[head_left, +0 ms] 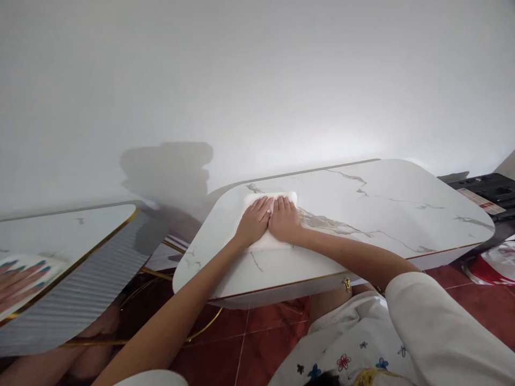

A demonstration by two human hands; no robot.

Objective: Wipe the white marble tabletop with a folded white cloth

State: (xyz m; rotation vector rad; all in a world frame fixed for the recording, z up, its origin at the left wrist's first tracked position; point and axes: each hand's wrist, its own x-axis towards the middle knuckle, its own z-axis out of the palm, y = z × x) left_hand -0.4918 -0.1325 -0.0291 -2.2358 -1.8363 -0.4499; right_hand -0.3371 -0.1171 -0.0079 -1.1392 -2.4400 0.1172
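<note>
White, fluffy rectangular cloth (274,244) lies on the white marble-patterned, gold-edged counter (396,201), directly beneath the bare left hand (254,221) and bare right hand (285,221), neither nearer, each grip flattened, fingers outstretched, clasping nothing, the cloth's long axis hard to tell.

No legible text; right-hand label (482,201) unreadable.

Arms (181,315) outstretched, left fingers (262,205) and right fingers (285,205) lie flat.
</note>
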